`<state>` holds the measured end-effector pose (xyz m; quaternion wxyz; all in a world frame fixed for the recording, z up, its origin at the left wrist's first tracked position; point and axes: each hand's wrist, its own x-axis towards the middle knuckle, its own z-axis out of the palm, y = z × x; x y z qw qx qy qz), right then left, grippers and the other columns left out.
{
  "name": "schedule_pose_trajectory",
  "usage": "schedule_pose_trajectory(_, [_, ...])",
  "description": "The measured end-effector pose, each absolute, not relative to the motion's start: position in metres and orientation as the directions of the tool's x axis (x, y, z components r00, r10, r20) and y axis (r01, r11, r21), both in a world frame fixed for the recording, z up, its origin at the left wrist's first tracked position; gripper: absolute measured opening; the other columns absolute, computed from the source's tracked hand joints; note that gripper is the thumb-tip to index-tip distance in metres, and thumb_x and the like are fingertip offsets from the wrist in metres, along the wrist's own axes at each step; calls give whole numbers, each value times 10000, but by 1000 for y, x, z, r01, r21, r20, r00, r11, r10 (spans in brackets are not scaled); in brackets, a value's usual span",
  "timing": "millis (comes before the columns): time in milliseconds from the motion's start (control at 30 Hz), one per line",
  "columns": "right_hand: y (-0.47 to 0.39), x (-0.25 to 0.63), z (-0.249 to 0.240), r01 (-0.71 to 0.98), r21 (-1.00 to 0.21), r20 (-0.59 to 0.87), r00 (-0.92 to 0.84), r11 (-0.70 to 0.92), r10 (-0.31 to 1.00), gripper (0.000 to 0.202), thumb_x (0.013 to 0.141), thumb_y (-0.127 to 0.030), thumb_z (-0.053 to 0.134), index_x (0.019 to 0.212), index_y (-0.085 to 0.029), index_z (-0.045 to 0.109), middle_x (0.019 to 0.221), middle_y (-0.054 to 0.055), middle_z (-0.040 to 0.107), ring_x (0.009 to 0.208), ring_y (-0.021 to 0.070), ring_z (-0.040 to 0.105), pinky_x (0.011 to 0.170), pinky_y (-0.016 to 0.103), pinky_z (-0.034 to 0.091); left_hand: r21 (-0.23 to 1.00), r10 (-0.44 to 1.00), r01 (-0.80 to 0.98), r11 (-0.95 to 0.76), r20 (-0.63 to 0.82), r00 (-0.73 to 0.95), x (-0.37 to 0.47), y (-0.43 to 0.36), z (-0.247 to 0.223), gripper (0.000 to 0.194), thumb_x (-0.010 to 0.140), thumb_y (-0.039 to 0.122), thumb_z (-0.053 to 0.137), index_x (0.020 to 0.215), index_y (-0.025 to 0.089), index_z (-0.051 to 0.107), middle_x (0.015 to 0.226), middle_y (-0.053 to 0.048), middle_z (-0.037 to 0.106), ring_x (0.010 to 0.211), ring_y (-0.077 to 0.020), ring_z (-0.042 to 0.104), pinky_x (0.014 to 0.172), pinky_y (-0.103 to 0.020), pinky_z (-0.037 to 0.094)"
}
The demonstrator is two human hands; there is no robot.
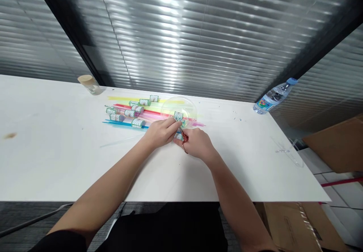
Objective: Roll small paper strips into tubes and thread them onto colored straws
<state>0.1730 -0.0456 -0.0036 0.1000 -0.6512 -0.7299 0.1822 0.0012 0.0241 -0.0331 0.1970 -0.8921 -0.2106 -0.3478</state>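
Observation:
My right hand [197,143] is closed around small scissors [185,136] with reddish-brown handles, their blades pointing up toward my left fingers. My left hand [161,133] has its fingers pressed together just left of the blades; what they pinch is hidden. Beyond both hands lies a round clear plastic container [195,108]. A green-and-white printed wrapper piece [178,115] shows at its near side, and another printed piece [178,136] lies between my hands. Blue sticks [121,123] run under my left hand, with red sticks [120,105] and yellow sticks [119,98] farther back.
Several printed wrapper pieces [138,123] sit around the sticks. A jar with a tan lid [90,83] stands at the back left. A water bottle [273,97] is at the right edge of the white table [56,150]. Clear plastic scraps [283,151] lie at right; cardboard boxes [337,144] stand beyond.

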Motion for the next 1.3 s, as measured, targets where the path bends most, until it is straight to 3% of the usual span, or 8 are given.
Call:
schedule_pose_trajectory(367, [-45,173,-5,928,-357,-79,-143,106,987,319,870,-507,544,777,-208,604,807,43,648,647,157,561,525,270,302,-212,253,537,-817,705,663,4,22,-32,196,861,116,426,959,179,583,658,12,602,535,-122,556,462,-241,341])
schedule_pose_trajectory(667, [-45,174,-7,924,-363,-57,-149,118,987,252,859,-424,548,731,-207,567,760,22,638,626,144,535,514,266,278,-191,260,525,-830,699,666,4,22,-32,187,863,108,432,982,173,561,712,6,640,576,-128,588,484,-240,372])
schedule_pose_trajectory(1300, [-45,174,-6,937,-322,-62,-163,135,985,278,892,-464,527,823,-213,624,836,48,658,670,167,575,524,270,295,-172,284,539,-825,698,657,4,23,-35,205,860,111,421,1013,182,539,713,2,612,567,-130,576,484,-237,363])
